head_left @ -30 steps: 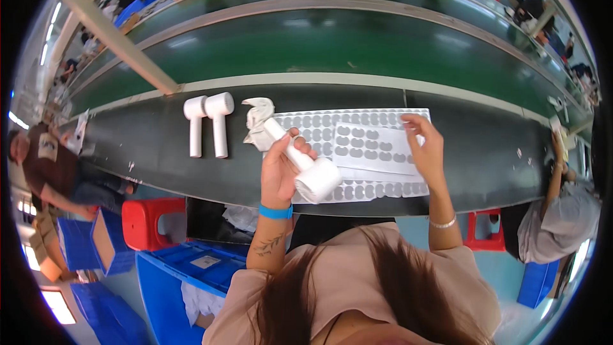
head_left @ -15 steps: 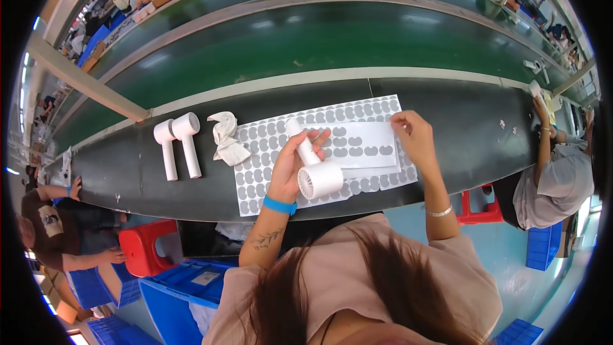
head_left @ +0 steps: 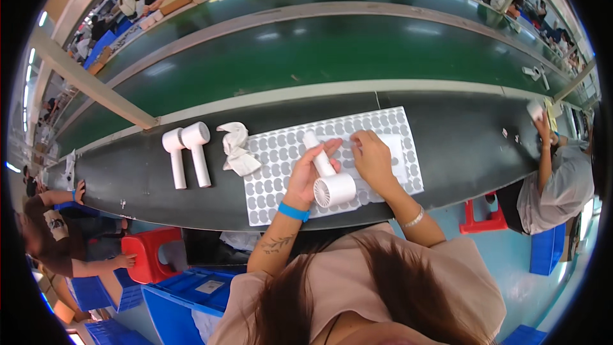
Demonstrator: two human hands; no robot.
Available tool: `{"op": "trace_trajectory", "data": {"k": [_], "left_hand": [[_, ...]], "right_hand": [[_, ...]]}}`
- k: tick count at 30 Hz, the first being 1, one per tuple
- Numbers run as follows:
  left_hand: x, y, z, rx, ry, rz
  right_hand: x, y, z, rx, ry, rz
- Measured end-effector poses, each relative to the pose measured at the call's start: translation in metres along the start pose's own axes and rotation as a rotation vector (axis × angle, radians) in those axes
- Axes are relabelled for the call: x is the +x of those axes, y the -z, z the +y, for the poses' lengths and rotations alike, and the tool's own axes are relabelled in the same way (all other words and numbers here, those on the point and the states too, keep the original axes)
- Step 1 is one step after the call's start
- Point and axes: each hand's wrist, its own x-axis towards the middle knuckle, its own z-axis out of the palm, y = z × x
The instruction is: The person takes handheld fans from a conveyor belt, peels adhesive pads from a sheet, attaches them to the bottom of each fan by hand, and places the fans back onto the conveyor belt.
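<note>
My left hand, with a blue band at its wrist, holds a white handheld fan by its handle. The round, vaned head points toward me and the handle slants away up to the left. Close by on the right, my right hand is closed, fingertips pinched near the fan's handle; whatever they hold is too small to make out. Under both hands lies a white sticker sheet with rows of grey, notched oval labels. A smaller white sheet rests on it, partly covered by my right hand.
Two more white handheld fans lie side by side at the left of the black bench, beside a crumpled white cloth. A green conveyor belt runs beyond. Co-workers sit at both sides, near red stools; a blue crate stands below.
My right hand has moved left from the small sheet's right edge to beside the fan's handle. My left hand still grips the fan. The whole view has shifted slightly.
</note>
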Motion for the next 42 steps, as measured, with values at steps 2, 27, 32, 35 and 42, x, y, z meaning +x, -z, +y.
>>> {"op": "trace_trajectory", "data": {"k": [2,27,32,35,42], "left_hand": [[-0.004,0.002,0.000,-0.023,0.003,-0.019],[-0.008,0.003,-0.005,-0.049,-0.052,-0.065],[-0.007,0.006,-0.007,-0.043,-0.046,-0.071],[-0.009,0.006,-0.007,-0.039,-0.054,-0.064],[-0.005,0.005,-0.006,-0.049,-0.055,-0.056]], "right_hand": [[-0.002,-0.003,-0.004,-0.053,-0.038,0.045],[-0.003,-0.009,-0.005,0.061,-0.158,0.078],[-0.007,-0.013,-0.009,0.056,-0.119,0.149],[-0.005,-0.013,-0.007,0.061,-0.100,0.137],[0.001,-0.016,-0.003,0.055,-0.125,0.128]]}}
